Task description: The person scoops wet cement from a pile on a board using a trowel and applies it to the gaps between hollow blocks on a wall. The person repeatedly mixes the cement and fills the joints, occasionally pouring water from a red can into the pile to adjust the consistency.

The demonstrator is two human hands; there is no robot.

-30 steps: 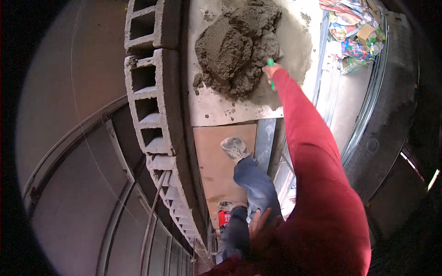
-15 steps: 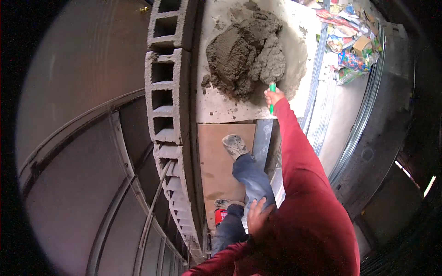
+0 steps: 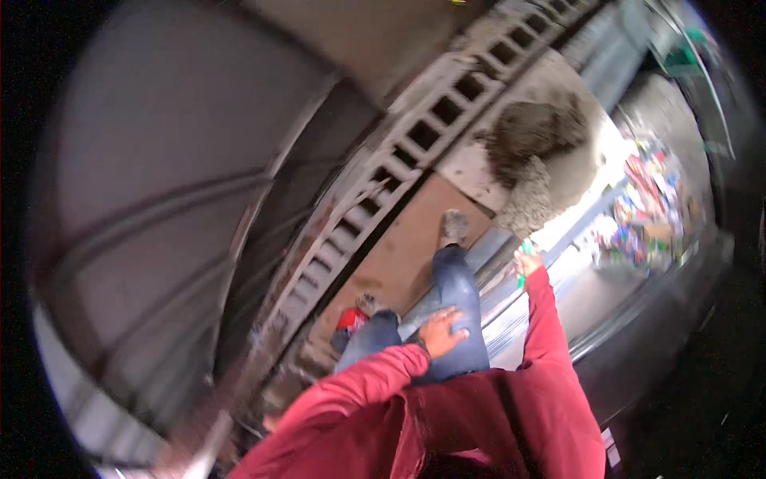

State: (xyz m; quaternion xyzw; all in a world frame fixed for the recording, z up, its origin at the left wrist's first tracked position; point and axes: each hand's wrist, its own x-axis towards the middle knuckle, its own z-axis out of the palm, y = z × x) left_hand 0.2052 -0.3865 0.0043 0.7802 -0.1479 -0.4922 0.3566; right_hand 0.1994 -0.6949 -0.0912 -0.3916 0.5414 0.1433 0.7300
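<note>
My right hand [image 3: 530, 262] is closed around the green handle [image 3: 523, 279] of a trowel. Grey wet mortar [image 3: 528, 199] lies heaped on the trowel and hides its blade. Beyond it, a larger mortar pile [image 3: 531, 132] sits on a pale board [image 3: 469, 172]. I cannot tell whether the trowel's load is fully apart from that pile. My left hand [image 3: 444, 331] rests on my jeans at the thigh, fingers spread, holding nothing.
A row of hollow concrete blocks [image 3: 415, 140] runs diagonally along the left of the boards. My shoes stand on a brown board [image 3: 415, 247], beside a red object [image 3: 351, 321]. Long metal profiles [image 3: 511, 327] and a litter heap [image 3: 650, 203] lie to the right.
The view has turned, so the block row now slants. My right hand has drawn the loaded trowel back from the pile toward me. My left hand stays on the thigh.
</note>
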